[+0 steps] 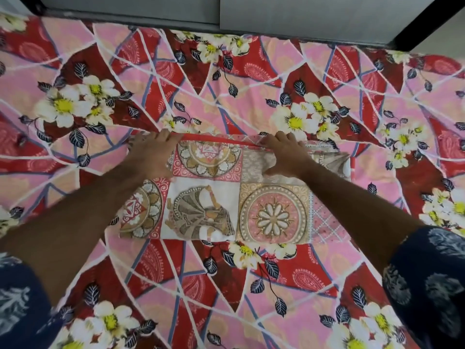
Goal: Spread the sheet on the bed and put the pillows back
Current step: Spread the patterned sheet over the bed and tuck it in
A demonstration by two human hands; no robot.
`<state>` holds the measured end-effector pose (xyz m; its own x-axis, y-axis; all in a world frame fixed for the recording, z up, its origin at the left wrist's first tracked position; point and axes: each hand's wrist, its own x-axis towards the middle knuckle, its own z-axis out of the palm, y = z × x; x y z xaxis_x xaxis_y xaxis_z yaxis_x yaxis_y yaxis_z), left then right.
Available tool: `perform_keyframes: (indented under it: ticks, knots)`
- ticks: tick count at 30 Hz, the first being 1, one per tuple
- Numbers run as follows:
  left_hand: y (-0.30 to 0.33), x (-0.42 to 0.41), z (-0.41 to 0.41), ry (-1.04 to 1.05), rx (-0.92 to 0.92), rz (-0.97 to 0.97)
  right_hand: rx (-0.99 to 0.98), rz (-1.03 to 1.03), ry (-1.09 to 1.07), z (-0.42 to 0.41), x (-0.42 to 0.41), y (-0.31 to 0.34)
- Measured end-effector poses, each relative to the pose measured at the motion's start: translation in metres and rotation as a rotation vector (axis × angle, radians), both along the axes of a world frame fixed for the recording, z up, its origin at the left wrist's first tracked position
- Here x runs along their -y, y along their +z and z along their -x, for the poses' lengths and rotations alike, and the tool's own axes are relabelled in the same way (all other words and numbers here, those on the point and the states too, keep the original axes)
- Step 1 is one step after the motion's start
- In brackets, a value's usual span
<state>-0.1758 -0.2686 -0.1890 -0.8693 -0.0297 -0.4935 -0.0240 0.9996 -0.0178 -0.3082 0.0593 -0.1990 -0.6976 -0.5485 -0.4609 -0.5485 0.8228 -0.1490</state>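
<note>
Both the left hand (151, 157) and right hand (284, 154) press flat, fingers straight, on the far edge of a soft, light folded sheet (214, 207) atop the bed (75, 109).

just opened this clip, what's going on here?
A person is leaning over a bed covered by a red and pink floral sheet. A folded patchwork cloth, with mandala and figure panels, lies flat in the middle of it. The left hand and right hand both rest on the cloth's far edge, fingers at its red border; whether they pinch it is unclear. The folded cloth is not opened out yet, and no pillows are in view.
</note>
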Motion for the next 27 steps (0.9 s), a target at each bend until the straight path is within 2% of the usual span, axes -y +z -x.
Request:
perform_keyframes:
  ticks: [5,10,15,17,20,23,25,27]
  knots:
    - [0.000,-0.003,0.012,-0.049,0.027,0.092,0.041,-0.183,0.071,0.011,-0.002,0.006]
    - [-0.001,-0.018,0.022,-0.131,-0.061,-0.098,0.141,0.009,0.112,-0.006,-0.005,0.021]
    - [0.013,-0.055,0.039,-0.469,-0.081,-0.027,0.002,0.026,0.512,-0.060,-0.026,0.048]
    - [0.021,-0.061,0.034,-0.571,0.028,0.025,0.038,0.061,0.578,-0.083,-0.037,0.054]
    - [0.041,-0.062,0.003,-0.586,0.210,0.016,0.101,-0.085,0.368,-0.097,-0.051,0.067]
    - [0.078,-0.080,-0.053,-0.502,0.342,-0.116,0.332,-0.252,0.279,-0.109,-0.064,0.092]
    - [0.093,-0.094,-0.096,-0.454,0.383,-0.171,0.527,-0.211,0.332,-0.132,-0.070,0.115]
    - [0.102,-0.113,-0.153,-0.432,0.519,-0.242,0.719,-0.184,0.362,-0.163,-0.083,0.134]
